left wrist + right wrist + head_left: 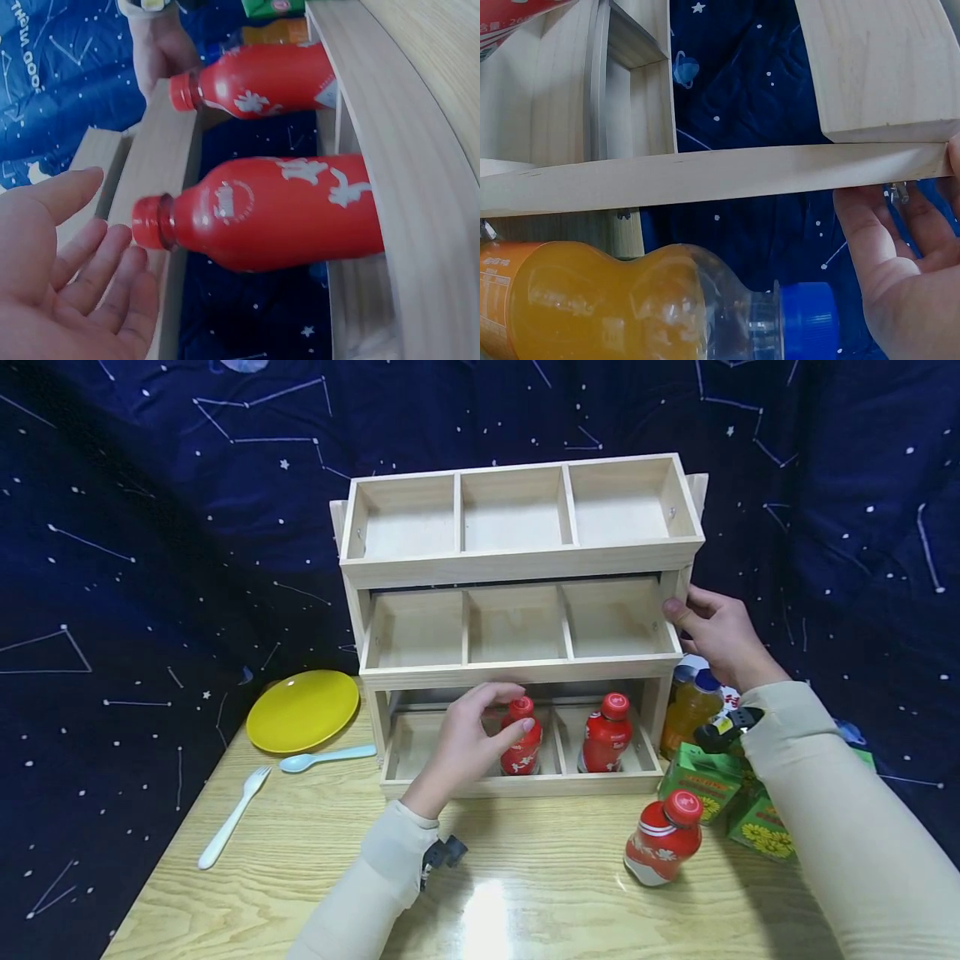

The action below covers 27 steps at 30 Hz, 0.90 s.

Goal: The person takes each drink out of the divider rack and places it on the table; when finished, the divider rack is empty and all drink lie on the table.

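A three-tier wooden shelf (517, 673) stands on the table, each tier split into three compartments. In its bottom tier, a red bottle (522, 752) stands in the middle compartment and another red bottle (604, 745) in the right one. My left hand (471, 735) is at the middle bottle's cap, thumb and fingers apart; in the left wrist view the loosely bent fingers (112, 262) lie beside the cap without gripping it. My right hand (726, 637) holds the shelf's right side post (727, 178), thumb on one side and fingers on the other.
A third red bottle (663, 843) stands on the table at front right. Green cartons (701, 781) and an orange juice bottle (630, 300) crowd the shelf's right side. At left lie a yellow plate (303, 712), a blue spoon (326, 758) and a white fork (234, 818).
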Available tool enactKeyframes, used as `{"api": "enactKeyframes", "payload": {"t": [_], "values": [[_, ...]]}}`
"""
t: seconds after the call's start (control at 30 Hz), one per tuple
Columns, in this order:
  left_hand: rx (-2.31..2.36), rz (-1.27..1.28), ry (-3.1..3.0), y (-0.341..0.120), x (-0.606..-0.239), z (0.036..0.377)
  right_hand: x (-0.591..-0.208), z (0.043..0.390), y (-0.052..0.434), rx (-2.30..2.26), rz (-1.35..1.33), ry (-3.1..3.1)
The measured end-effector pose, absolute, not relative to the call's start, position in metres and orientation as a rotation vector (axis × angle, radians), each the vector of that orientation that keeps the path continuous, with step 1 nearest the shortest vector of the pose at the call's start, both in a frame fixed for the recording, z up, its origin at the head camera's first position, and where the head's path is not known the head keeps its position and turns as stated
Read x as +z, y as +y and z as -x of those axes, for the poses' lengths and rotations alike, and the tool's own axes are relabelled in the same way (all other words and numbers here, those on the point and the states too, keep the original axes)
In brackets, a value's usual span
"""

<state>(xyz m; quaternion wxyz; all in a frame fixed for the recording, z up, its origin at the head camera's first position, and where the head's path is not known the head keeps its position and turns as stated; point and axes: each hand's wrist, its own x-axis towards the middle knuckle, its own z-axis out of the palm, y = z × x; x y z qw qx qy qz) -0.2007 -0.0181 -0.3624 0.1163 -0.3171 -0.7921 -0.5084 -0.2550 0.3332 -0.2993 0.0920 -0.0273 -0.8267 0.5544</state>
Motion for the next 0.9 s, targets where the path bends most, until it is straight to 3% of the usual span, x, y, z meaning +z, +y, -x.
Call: {"api": "enactKeyframes", "payload": {"t": [0.53,0.9], "values": [[-1.6,0.776,-2.524,-0.011,-0.383,0.217,-0.3,0.253,0.334,1.677,0.077,-2.43],[-1.658,0.796,-2.276,-0.005,-0.379,0.214,-0.298,0.252,0.333,1.667,0.06,-2.43]]}}
